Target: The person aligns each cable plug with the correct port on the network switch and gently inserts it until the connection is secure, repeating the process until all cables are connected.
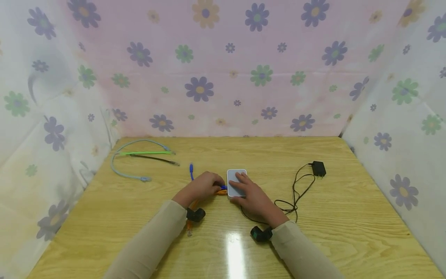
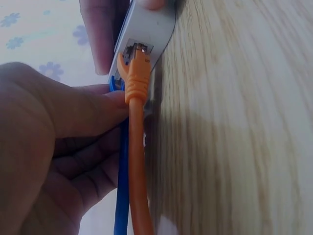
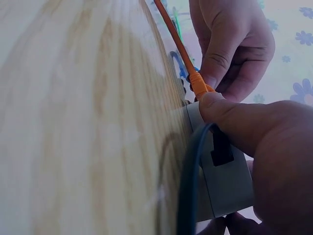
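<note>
A small white box (image 1: 231, 176) with a grey top, like a network switch, lies mid-table. Over it spreads my right hand (image 1: 256, 197), gripping it with fingers on top and at the far side and the thumb (image 3: 230, 115) against the near side. From the left, my left hand (image 1: 204, 185) pinches the plug of a blue network cable (image 2: 122, 196) right at the box's port side. Directly beside it, the orange network cable (image 2: 138, 171) has its plug in a port. The blue plug's tip is mostly hidden by the fingers and the orange plug.
A black power lead (image 3: 193, 171) runs from the box's near side to a power adapter (image 1: 318, 169) on the right. At the back left lie a grey-blue cable (image 1: 113, 161), a green cable (image 1: 146, 153) and a short black cable (image 1: 155, 157). Flowered cloth hangs around the table.
</note>
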Action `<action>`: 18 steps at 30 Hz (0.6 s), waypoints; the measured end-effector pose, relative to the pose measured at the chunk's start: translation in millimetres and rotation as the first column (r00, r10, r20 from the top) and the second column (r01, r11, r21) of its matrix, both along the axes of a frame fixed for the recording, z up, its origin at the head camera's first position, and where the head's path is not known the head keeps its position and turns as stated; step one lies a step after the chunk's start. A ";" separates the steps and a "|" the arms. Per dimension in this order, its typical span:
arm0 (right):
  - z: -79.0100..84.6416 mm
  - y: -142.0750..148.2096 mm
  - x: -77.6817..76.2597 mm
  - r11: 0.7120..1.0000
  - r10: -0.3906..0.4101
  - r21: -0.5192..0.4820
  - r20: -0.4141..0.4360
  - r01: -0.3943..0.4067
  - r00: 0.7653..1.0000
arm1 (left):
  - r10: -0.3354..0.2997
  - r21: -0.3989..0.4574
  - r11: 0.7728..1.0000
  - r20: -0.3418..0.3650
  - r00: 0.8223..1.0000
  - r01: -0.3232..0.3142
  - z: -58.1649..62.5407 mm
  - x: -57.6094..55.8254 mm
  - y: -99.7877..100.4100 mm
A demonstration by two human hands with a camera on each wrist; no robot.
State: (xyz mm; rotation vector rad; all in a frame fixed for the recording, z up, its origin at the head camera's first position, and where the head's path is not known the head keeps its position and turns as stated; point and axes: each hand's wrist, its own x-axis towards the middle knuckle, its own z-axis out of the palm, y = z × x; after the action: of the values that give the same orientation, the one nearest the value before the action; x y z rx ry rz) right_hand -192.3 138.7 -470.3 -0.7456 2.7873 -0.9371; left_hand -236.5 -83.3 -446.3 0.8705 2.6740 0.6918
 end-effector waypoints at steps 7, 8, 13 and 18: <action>-0.6 -1.4 -0.8 1.000 0.006 0.004 -0.010 -0.005 1.000 | -0.029 0.007 1.000 -0.017 0.999 0.029 -1.1 -2.2 0.9; -0.7 -1.6 -0.7 1.000 0.004 0.006 -0.010 -0.004 1.000 | -0.034 0.005 0.999 -0.020 0.999 0.034 -1.5 -2.7 0.9; 0.3 -2.3 0.4 1.000 -0.002 0.003 0.000 0.002 1.000 | -0.047 0.001 0.999 -0.017 0.999 0.047 -3.3 -5.0 1.0; 0.6 -2.3 0.3 1.000 -0.006 0.006 0.009 0.006 1.000 | -0.043 -0.004 0.999 -0.005 0.999 0.043 -4.0 -6.2 1.7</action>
State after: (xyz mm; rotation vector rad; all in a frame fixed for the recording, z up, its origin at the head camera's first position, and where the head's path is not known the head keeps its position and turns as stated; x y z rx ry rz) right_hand -192.0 136.4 -469.7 -0.7304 2.7851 -0.9307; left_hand -242.7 -81.6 -450.3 0.9270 2.6524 0.6757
